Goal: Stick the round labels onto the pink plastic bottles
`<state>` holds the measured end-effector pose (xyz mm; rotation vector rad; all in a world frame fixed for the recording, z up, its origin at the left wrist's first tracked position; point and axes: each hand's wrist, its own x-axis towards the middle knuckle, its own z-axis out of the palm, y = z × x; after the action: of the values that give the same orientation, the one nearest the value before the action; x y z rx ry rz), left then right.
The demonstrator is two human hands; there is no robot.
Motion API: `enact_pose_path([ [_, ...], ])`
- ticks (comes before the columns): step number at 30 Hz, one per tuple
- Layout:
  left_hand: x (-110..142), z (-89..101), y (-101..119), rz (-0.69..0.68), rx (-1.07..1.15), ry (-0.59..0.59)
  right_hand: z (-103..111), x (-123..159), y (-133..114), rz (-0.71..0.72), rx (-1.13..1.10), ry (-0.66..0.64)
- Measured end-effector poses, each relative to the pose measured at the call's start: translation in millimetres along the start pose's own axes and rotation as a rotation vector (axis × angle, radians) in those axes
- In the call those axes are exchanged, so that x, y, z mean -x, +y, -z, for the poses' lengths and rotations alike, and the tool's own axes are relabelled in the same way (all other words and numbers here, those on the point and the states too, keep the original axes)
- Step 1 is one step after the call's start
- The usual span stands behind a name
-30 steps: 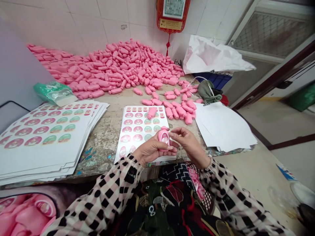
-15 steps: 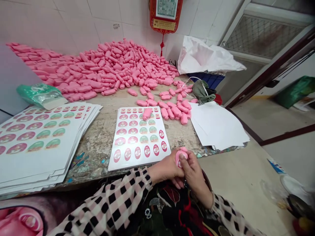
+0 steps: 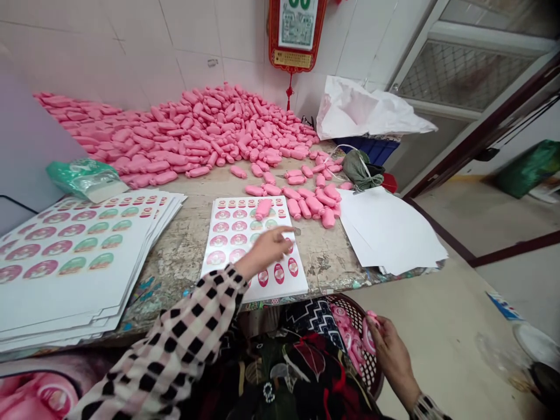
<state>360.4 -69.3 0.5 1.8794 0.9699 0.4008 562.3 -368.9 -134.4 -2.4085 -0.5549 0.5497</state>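
My left hand [image 3: 268, 249] reaches over a white sheet of oval and rounded stickers [image 3: 227, 280], index finger stretched out to the right and nothing visible in it. On the sheet's upper part lies one small pink bottle [image 3: 263, 209], just beyond my fingers. Low on the right, my right hand [image 3: 394, 351] grips a labelled pink bottle [image 3: 370, 333] between thumb and fingers. It is held over a brown mesh basket [image 3: 371, 370] of similar labelled bottles beside my lap. Loose pink bottles [image 3: 314, 204] lie right of the sheet.
A large heap of pink bottles [image 3: 184, 131] rests against the tiled wall. Stacked sticker sheets [image 3: 79, 291] lie at left below a green plastic pack [image 3: 83, 178]. White papers [image 3: 389, 230] lie at right, near a dark green cloth bag [image 3: 359, 169] and a blue crate [image 3: 371, 149].
My hands have come apart. The right one carried the labelled bottle down and right to the basket, while the left moved up and left over the sticker sheet. The view tilted up slightly.
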Motion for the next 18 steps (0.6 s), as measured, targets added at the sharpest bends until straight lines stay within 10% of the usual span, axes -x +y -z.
enact_pose_path([
  [4,-38.0,30.0,-27.0,0.068,-0.236,0.364,-2.2,-17.7,39.0,-0.067,0.117,-0.052],
  [10,-64.2,30.5,-40.2,0.106,-0.405,0.407,4.4,-32.8,52.3,-0.018,0.193,-0.156],
  [18,-74.4,35.5,-48.4,0.024,-0.377,0.380,6.1,-17.9,-28.8,0.139,-0.132,-0.226],
])
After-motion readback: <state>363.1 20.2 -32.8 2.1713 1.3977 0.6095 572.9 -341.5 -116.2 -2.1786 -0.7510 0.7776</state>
